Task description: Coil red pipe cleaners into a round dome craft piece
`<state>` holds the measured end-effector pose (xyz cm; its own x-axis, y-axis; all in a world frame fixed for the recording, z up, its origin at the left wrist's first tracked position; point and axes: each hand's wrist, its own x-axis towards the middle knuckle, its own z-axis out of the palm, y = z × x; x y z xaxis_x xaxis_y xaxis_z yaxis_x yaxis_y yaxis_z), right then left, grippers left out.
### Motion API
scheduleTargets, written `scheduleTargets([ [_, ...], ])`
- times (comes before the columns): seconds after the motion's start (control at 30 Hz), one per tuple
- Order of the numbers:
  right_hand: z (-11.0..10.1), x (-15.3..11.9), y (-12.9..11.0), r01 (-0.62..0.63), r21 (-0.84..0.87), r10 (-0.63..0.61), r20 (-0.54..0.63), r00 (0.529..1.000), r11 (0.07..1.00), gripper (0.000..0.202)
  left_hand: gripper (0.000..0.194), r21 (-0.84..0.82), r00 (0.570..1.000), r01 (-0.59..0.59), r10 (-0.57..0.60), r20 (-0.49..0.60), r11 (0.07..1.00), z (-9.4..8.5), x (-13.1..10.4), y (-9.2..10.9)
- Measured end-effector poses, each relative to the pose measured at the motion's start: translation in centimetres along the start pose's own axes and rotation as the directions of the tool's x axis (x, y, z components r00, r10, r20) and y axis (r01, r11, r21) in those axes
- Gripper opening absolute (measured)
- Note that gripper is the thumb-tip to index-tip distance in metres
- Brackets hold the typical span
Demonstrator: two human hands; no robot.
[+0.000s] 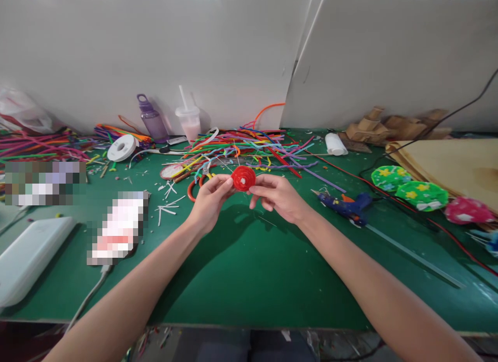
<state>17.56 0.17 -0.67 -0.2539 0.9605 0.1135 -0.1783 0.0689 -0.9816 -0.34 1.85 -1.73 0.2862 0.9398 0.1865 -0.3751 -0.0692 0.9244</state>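
Both hands pinch a red coiled disc above the green table, coil looks mostly wound.

Left to right: white tape roll (122,148) at 10 o'clock, left hand (210,200) with fingertips clamped on the red coiled disc (243,178), right hand (277,195) pinching its other edge; pipe-cleaner pile (249,144) at 12 behind, blue glue gun (348,206) at 3 lying untouched, finished green discs (408,188) further right. Judged: spiral formed with white centre; trimming or decoration seems left.

A messy pile of colourful pipe cleaners (249,144) is being left at the back of the green surface (249,268). A blue glue gun (348,206) is being kept on the right, near green discs (408,188); a purple bottle (152,121) and cup (189,122) are being propped by the wall.
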Motion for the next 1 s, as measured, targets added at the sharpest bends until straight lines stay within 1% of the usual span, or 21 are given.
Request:
scheduleTargets([
  [0.13, 0.1, 0.0, 0.0, 0.008, -0.034, -0.007, 0.033, 0.999, 0.999, 0.017, 0.013, -0.024, 1.0, 0.004, -0.004, -0.004, 1.0, 0.0, -0.1, -0.1],
  [0.23, 0.3, -0.1, -0.1, 0.015, -0.058, -0.012, 0.05, 0.999, 0.998, 0.018, 0.013, -0.037, 1.0, -0.023, 0.022, -0.015, 0.999, 0.1, -0.1, -0.1],
  [0.33, 0.4, -0.1, -0.2, 0.019, -0.075, -0.016, 0.039, 0.999, 0.997, 0.02, 0.014, -0.037, 0.999, -0.053, 0.052, -0.014, 0.998, 0.2, 0.0, -0.2],
  [0.43, 0.4, -0.1, -0.2, 0.019, -0.076, -0.017, 0.03, 0.999, 0.997, 0.02, 0.013, -0.032, 0.998, -0.059, 0.058, -0.016, 0.998, 0.3, 0.0, -0.1],
  [0.6, 0.3, -0.1, -0.1, 0.029, -0.101, -0.026, 0.025, 0.999, 0.994, 0.022, 0.014, -0.024, 0.999, -0.043, 0.043, -0.013, 0.999, 0.3, 0.0, -0.1],
  [0.77, 0.8, -0.2, 0.0, 0.025, -0.101, -0.026, -0.011, 1.0, 0.995, 0.021, 0.014, -0.039, 1.0, -0.018, 0.018, -0.002, 0.999, 0.3, 0.0, 0.0],
  [1.0, 1.1, -0.1, 0.3, 0.053, -0.078, -0.057, -0.053, 0.997, 0.996, 0.02, 0.016, -0.027, 0.999, -0.005, 0.004, -0.034, 1.0, 0.4, 0.0, 0.1],
])
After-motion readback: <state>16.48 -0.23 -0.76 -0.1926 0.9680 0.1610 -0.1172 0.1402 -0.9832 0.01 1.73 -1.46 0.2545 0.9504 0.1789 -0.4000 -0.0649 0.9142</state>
